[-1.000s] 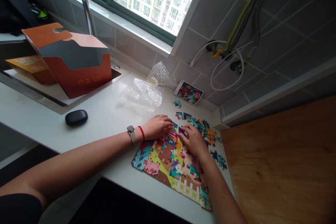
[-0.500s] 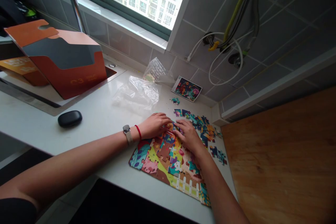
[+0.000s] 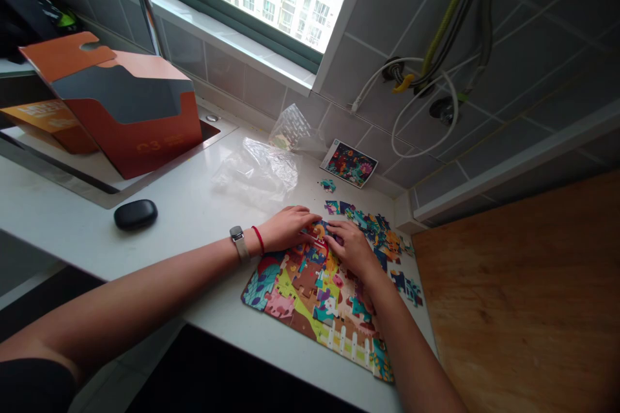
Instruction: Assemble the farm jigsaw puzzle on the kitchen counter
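Note:
A colourful jigsaw puzzle [image 3: 305,284] of joined pieces lies flat on the white counter [image 3: 194,232]. My left hand [image 3: 290,227] rests at its upper left part, with a watch and a red band on the wrist; the fingers are stretched out over the pieces. Facing it, my right hand [image 3: 352,246] lies on the upper part of the puzzle, fingers apart and fingertips on the pieces. A narrow gap with puzzle pieces showing separates the two hands. Several loose pieces [image 3: 378,229] are spread beyond my right hand.
Crumpled clear plastic [image 3: 261,171] lies behind my left hand. A picture card [image 3: 349,163] leans near the tiled wall. One small piece [image 3: 328,185] sits before it. To the left are a black oval object [image 3: 136,215] and an orange box [image 3: 140,135] over the sink.
The view has shifted slightly, moving the scene a little to the right. My fingertips have parted slightly, showing more of the puzzle between my hands.

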### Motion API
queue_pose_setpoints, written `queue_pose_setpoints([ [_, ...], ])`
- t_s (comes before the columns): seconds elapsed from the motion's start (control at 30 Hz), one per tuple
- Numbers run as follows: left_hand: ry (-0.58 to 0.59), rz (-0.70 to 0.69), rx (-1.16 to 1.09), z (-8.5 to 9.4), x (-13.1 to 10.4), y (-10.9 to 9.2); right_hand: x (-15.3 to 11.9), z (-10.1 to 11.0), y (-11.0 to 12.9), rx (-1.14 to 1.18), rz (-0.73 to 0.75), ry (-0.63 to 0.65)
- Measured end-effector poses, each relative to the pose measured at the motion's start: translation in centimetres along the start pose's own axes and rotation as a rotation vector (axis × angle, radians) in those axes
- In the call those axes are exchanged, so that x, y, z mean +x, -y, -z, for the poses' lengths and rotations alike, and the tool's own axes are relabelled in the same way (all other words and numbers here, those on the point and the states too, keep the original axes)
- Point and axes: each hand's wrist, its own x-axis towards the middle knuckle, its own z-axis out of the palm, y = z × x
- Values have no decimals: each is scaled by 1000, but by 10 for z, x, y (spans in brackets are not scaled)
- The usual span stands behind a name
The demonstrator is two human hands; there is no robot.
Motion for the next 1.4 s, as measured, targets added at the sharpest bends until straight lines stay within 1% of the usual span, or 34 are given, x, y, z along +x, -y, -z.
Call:
queue_pose_setpoints([
  [0.17,-4,1,13,-3,0,2,1,1,4,-14,-13,-15],
  [0.3,9,-2,13,-2,-1,1,2,1,6,12,-24,-11],
  [0.33,11,-5,12,-1,-1,1,1,4,5,29,-42,-17],
  [0.4,14,-20,6,0,-1,0,-1,14,-5,48,-122,-56],
  [0.47,12,-40,-2,0,-2,1,-4,32,-25,28,-241,-112],
  [0.57,6,-62,-21,-3,-2,3,-11,69,-71,-40,-416,-137],
  [0.67,-12,-71,-53,-6,-2,6,-19,104,-117,-74,-594,-69],
  [0.73,-17,-71,-72,-7,-3,7,-24,118,-139,-62,-655,16],
  [0.77,-18,-71,-78,-7,-3,8,-26,122,-146,-46,-668,60],
  [0.87,-27,-75,-92,-7,-3,8,-26,122,-156,12,-661,176],
  [0.97,-41,-92,-99,-7,-3,8,-20,113,-155,43,-624,236],
  [1.1,-24,-101,-65,-7,-2,8,-2,100,-147,66,-532,246],
  [1.23,-19,-93,-53,-7,-2,8,9,95,-134,86,-438,286],
  [1.3,-11,-86,-47,-7,-3,8,8,95,-129,58,-430,288],
  [1.4,-4,-85,-25,-6,-4,8,1,92,-123,-2,-467,263],
])
